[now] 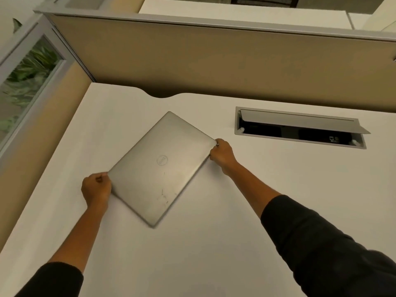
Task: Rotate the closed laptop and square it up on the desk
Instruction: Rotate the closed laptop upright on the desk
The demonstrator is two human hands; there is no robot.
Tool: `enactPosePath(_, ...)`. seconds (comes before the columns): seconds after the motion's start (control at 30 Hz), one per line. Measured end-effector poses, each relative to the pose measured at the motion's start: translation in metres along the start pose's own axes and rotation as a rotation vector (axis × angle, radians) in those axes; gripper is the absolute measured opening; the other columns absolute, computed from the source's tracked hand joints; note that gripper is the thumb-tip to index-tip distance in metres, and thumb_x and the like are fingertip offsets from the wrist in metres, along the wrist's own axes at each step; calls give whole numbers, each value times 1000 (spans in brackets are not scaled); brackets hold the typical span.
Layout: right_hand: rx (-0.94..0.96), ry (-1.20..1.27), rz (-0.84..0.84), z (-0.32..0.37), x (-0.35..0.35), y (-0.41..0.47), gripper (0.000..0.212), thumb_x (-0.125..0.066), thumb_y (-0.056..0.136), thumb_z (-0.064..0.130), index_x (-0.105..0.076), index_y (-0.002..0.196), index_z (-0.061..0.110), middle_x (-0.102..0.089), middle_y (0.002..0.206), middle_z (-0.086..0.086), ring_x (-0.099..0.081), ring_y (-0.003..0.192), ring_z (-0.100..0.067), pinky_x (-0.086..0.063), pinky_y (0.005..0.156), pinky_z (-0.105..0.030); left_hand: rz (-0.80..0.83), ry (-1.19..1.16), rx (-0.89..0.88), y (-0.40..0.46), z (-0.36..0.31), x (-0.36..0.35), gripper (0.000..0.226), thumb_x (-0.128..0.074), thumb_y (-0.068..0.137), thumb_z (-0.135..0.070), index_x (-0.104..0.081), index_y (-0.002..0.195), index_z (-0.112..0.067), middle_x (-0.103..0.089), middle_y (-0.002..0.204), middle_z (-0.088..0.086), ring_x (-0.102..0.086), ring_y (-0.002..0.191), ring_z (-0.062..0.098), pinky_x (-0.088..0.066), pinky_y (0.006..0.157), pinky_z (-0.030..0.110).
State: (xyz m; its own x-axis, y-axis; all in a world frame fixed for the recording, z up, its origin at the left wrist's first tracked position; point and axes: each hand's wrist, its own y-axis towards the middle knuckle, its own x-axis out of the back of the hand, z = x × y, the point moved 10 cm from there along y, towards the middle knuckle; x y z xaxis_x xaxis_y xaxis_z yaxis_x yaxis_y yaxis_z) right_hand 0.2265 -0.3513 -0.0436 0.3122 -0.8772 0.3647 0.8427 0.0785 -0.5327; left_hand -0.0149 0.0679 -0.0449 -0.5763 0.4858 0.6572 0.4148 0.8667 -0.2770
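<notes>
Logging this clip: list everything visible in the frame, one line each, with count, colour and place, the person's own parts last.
closed silver laptop: one, silver-grey with a round logo, lying at a diagonal on the middle of the desk
white desk: one, white, fills the lower frame
recessed grey cable box: one, grey frame, flap lifted, dark inside, set into the desk right of the laptop
beige partition panel: one, beige with a grey top rail, behind the desk
glass side panel: one, grey-framed, green foliage behind, far left
black sleeves: two, black, lower corners
left hand: one, at the laptop's left corner
right hand: one, at its right corner
</notes>
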Motion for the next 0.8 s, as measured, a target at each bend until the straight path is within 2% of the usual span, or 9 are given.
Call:
enactPosePath(0.07,17,-63,17,6,-1,2,29,-41,87,-7,-61,107,-9,-59,102,-20,-54,85,-28,-45,70,-33,4,-15,28,-17,19,5,30,-63,101,-17,-77,117,4,-74,125,26,-70,113,43,-57,98,46)
enactPosePath(0.17,48,-166,41,17,-4,5,14,-42,89,-4,-52,96,2,-50,108,-12,-47,82,-24,-36,59,-25,-6,-53,64,-49,44,11,26,-66,101,-20,-78,111,2,-75,112,19,-66,99,30,-54,91,41)
enactPosePath(0.3,51,-245,64,22,-8,10,24,-43,94,0,-55,116,1,-47,125,-14,-49,92,-24,-36,58,-23,6,-93,90,-94,63,11,17,-68,101,-18,-77,105,-4,-72,103,10,-65,96,27,-52,91,39)
enactPosePath(0.4,55,-280,86,26,-10,12,51,-43,97,3,-47,148,3,-39,151,-16,-56,119,-33,-51,81,-29,50,-122,122,-123,70,7,7,-68,100,-13,-73,95,-13,-71,96,8,-66,95,28,-51,89,37)
enactPosePath(0.5,45,-296,118,29,-14,7,65,-43,99,5,-31,163,10,-28,162,-15,-44,143,-37,-49,109,-41,81,-104,127,-147,72,3,9,-69,100,-9,-72,92,-13,-69,92,4,-65,90,25,-49,87,35)
enactPosePath(0.63,50,-296,116,31,-16,1,72,-44,100,5,-21,168,14,-23,164,-15,-35,150,-37,-43,117,-43,118,-74,121,-166,76,-1,12,-70,99,-12,-72,88,-18,-70,88,0,-65,86,22,-51,85,34)
enactPosePath(0.7,62,-276,88,27,-14,-3,62,-45,102,9,-31,162,9,-28,160,-16,-38,147,-36,-42,118,-42,142,-41,80,-162,70,0,18,-72,99,-17,-72,82,-22,-71,86,-1,-66,84,21,-52,82,33)
enactPosePath(0.77,93,-206,41,19,-9,-11,33,-49,101,12,-52,132,1,-42,145,-17,-51,131,-36,-47,110,-42,189,-3,24,-152,56,-1,23,-71,100,-21,-71,78,-27,-72,85,-6,-66,83,19,-52,80,33)
enactPosePath(0.8,102,-157,20,12,-7,-17,17,-51,100,11,-52,114,2,-48,131,-15,-55,116,-34,-49,100,-40,220,0,8,-146,47,-4,22,-70,101,-22,-71,80,-30,-71,86,-9,-66,84,18,-52,82,33)
